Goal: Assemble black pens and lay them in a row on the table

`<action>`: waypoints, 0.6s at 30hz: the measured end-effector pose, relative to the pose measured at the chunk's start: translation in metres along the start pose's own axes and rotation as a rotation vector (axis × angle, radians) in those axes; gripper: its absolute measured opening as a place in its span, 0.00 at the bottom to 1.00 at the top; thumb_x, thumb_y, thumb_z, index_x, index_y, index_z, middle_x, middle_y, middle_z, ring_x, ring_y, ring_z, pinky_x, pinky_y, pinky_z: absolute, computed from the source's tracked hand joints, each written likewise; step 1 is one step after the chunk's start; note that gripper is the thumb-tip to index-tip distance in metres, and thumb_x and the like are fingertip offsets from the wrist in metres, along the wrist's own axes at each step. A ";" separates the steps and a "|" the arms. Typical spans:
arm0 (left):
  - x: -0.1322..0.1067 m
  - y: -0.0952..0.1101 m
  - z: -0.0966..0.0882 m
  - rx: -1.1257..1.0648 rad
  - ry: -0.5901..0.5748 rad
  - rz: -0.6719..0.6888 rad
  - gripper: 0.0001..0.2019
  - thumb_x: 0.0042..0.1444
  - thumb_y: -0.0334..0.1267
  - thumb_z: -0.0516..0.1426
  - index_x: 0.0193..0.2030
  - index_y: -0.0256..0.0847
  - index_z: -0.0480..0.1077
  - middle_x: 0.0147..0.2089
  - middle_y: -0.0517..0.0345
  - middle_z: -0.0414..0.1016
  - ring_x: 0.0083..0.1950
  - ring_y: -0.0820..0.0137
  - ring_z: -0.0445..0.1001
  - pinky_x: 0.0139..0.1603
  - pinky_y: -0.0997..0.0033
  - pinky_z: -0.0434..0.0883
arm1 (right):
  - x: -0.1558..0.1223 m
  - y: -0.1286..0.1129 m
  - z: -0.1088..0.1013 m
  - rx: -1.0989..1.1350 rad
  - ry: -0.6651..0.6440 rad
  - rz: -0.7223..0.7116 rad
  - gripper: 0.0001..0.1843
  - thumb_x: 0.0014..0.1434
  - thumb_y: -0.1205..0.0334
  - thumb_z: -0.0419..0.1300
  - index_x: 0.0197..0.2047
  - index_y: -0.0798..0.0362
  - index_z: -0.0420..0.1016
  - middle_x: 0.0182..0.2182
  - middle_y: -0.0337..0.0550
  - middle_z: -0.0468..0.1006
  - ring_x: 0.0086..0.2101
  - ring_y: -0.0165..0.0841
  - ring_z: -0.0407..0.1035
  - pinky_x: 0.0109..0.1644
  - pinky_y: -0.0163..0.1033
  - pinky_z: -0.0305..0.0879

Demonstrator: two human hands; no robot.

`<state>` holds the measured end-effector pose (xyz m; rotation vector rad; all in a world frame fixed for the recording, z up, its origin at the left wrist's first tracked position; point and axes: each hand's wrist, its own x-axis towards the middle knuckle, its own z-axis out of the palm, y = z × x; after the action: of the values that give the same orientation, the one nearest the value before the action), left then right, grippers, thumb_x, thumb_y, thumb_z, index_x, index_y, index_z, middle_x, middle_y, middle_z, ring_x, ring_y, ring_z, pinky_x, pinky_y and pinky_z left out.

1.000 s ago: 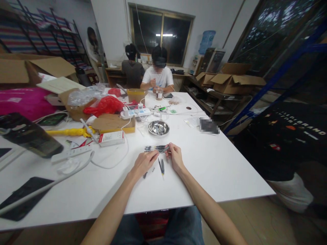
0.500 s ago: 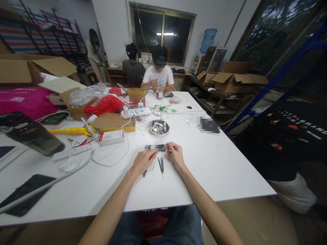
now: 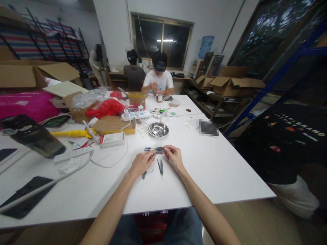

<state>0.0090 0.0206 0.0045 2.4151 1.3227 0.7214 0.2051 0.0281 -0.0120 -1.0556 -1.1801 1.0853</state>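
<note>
Several dark pens [image 3: 152, 148] lie side by side on the white table [image 3: 209, 173], just beyond my fingers. My left hand [image 3: 142, 162] is closed at their near side, its fingertips on a dark pen; how firmly it grips is hard to tell. My right hand [image 3: 174, 157] pinches the right end of that pen between thumb and forefinger, the fingers partly hiding it. Between my wrists lie slim dark pen parts [image 3: 160, 167] with a yellowish tip. A tiny spring-like piece [image 3: 152, 170] and a short dark piece [image 3: 144, 175] are near my left hand.
A steel bowl [image 3: 158, 130] holding small dark parts stands beyond the pens. Left are a power strip [image 3: 136, 115], a white box [image 3: 111, 140], cables and a dark bottle [image 3: 32, 136]. A pixelated dark item [image 3: 208, 127] lies right. A co-worker [image 3: 158, 80] sits across the table.
My right fingers have shifted slightly left and lower along the pen, and the grey piece seen at their tips is now mostly covered. The view has tilted slightly; the loose parts stay put.
</note>
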 end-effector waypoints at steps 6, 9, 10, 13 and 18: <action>-0.001 0.000 0.000 -0.002 -0.020 -0.042 0.26 0.60 0.35 0.52 0.66 0.46 0.57 0.38 0.60 0.77 0.38 0.66 0.77 0.42 0.70 0.70 | -0.004 -0.001 0.006 -0.068 -0.004 -0.044 0.13 0.54 0.52 0.66 0.38 0.53 0.83 0.28 0.43 0.82 0.20 0.29 0.64 0.23 0.34 0.59; -0.003 -0.002 0.002 -0.028 -0.021 -0.048 0.34 0.55 0.30 0.52 0.70 0.47 0.51 0.43 0.58 0.76 0.40 0.66 0.77 0.44 0.68 0.70 | -0.007 0.001 0.011 -0.107 -0.061 -0.067 0.10 0.53 0.55 0.67 0.37 0.51 0.84 0.35 0.44 0.83 0.23 0.30 0.69 0.27 0.36 0.64; -0.003 -0.003 0.002 -0.045 -0.023 -0.048 0.36 0.54 0.29 0.52 0.70 0.47 0.50 0.45 0.57 0.75 0.41 0.66 0.77 0.45 0.67 0.70 | -0.008 0.003 0.012 -0.121 -0.080 -0.072 0.10 0.54 0.55 0.67 0.37 0.50 0.84 0.36 0.44 0.83 0.23 0.31 0.69 0.27 0.36 0.65; -0.002 -0.007 0.003 -0.142 0.018 -0.033 0.41 0.50 0.24 0.51 0.72 0.47 0.45 0.48 0.55 0.73 0.47 0.66 0.74 0.52 0.65 0.70 | -0.010 0.006 0.013 -0.162 -0.099 -0.098 0.09 0.54 0.56 0.67 0.38 0.49 0.84 0.36 0.44 0.83 0.25 0.33 0.71 0.28 0.37 0.65; 0.002 -0.014 0.002 -0.323 0.121 0.017 0.44 0.49 0.20 0.47 0.73 0.44 0.39 0.46 0.56 0.69 0.49 0.70 0.70 0.60 0.63 0.66 | -0.012 0.004 0.011 -0.216 -0.057 -0.143 0.08 0.55 0.58 0.66 0.38 0.49 0.84 0.37 0.45 0.84 0.27 0.34 0.74 0.31 0.38 0.67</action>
<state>0.0017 0.0294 -0.0035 2.1557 1.1279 1.0142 0.1935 0.0179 -0.0166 -1.0924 -1.4209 0.8952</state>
